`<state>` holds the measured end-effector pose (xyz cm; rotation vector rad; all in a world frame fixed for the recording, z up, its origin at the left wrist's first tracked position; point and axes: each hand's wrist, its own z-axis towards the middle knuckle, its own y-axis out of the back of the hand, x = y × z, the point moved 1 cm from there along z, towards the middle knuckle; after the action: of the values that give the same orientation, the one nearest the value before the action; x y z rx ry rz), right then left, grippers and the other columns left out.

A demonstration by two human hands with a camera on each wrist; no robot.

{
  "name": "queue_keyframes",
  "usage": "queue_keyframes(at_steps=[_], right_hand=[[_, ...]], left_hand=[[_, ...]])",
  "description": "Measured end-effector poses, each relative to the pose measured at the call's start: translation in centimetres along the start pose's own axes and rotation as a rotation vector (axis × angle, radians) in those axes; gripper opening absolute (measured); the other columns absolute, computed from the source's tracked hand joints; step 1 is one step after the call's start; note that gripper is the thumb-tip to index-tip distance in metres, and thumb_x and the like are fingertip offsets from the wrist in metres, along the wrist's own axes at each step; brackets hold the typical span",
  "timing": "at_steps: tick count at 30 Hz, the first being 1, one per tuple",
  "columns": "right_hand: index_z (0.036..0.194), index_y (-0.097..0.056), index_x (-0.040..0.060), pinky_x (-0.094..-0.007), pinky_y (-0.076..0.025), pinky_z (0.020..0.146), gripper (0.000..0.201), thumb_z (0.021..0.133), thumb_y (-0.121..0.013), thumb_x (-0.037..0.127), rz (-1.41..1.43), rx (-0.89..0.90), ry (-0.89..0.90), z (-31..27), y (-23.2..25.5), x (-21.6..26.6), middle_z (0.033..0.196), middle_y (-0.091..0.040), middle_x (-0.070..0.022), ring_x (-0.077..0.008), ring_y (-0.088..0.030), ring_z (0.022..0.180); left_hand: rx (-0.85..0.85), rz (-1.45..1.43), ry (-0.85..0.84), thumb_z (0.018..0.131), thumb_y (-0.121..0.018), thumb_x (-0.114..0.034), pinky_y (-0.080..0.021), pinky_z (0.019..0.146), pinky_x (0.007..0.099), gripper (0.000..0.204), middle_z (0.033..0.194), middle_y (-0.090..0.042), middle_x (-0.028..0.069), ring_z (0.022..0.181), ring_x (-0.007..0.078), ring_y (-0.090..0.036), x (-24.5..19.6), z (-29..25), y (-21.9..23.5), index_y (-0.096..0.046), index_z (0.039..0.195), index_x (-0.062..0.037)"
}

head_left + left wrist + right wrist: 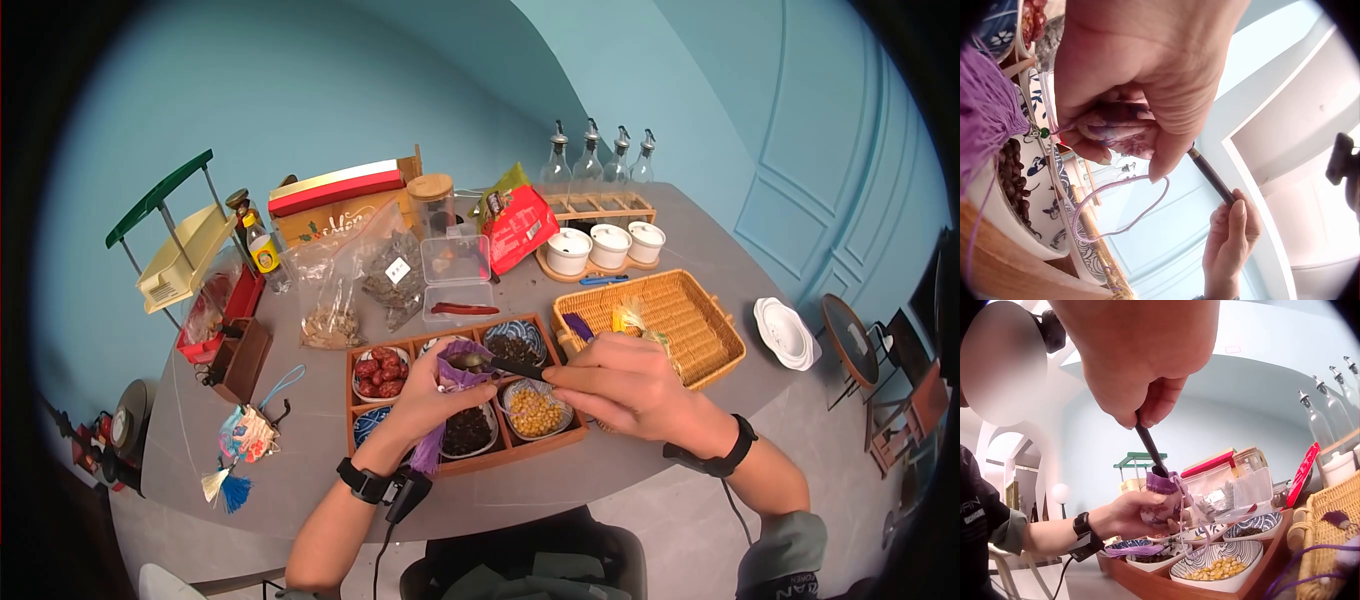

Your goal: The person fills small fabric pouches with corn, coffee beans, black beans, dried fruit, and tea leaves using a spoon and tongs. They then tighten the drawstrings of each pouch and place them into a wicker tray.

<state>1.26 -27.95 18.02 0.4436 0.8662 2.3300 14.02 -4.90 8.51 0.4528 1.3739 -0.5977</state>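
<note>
My left hand (425,405) grips a small purple flowered drawstring pouch (1161,509) above the divided wooden tray (1275,553). A pale purple cord loop (1124,236) and a purple tassel (988,115) hang from it. In my right hand (635,385) the fingers pinch the dark handle of a spoon (1150,447). The spoon's head is at the pouch's gathered mouth, partly hidden by the cloth. Beneath the hands, patterned bowls in the tray hold yellow kernels (535,410), dark brown beans (1013,181) and red dates (380,373).
A wicker basket (715,325) with tasselled pieces stands right of the tray. Behind are bagged dried goods (393,275), a clear plastic box (455,262), a red packet (525,235) and white lidded jars (610,247). Another tasselled pouch (248,435) lies at left.
</note>
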Motion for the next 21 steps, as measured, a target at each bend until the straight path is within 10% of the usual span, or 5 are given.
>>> queue_keyframes(at_steps=[21], right_hand=[[0.103,-0.077,-0.0010,-0.0285,-0.051,0.067,0.017,0.089,-0.077,0.008,0.267,-0.164,-0.445,-1.2,1.0,-1.0,0.080,-0.071,-0.0106,-0.0163,-0.067,0.070]], left_hand=[[0.013,0.024,-0.078,0.083,-0.086,-0.009,-0.053,0.092,0.0282,0.054,0.116,-0.069,0.0058,0.103,0.0113,-0.067,-1.2,-0.6,-0.1,-0.057,0.127,-0.0027]])
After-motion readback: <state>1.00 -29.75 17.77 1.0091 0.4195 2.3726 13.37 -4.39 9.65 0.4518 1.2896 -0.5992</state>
